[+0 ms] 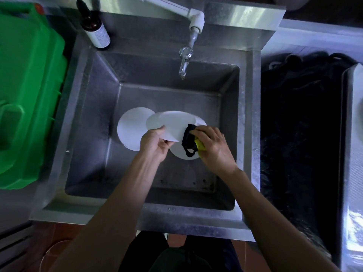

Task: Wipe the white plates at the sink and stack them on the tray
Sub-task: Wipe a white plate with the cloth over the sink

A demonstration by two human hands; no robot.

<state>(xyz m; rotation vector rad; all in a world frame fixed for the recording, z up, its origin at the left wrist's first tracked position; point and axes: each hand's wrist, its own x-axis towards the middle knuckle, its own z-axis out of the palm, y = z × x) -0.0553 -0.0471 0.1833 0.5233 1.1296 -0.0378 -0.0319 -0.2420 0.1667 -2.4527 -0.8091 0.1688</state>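
Over the square stainless-steel sink basin (94,118). My left hand (155,143) pinches the near rim of a round white plate (170,124), thumb on top, fingers curled under; the plate is tilted and held clear of the sink floor. My right hand (212,146) is closed round a yellow sponge wrapped in a black cloth (191,142), pressed against the plate's right edge.

Two more flat white plates lie on the sink floor: one (130,130) to the left of the held plate, one (180,153) beneath it, partly hidden by my hands. Chrome tap (184,61) hangs at the back of the sink; no water seen running.

Handling, as I judge it: the plate looks thin, stiff and light, since one hand carries it by the rim without strain. Can't tell the material. If ceramic, a knock on the steel would chip it. If wet, the smooth face would be slippery, so a rim pinch with fingers underneath is the sound hold; turn it by the edge to reach the rest. The cloth is soft and takes the curve.

Beside the sink: a green plastic container (29,99) to the left, a brown bottle with a white label (96,30) at the back left corner. To the right, a dark recess and a pale metal edge (351,134), possibly the tray. Can't confirm.
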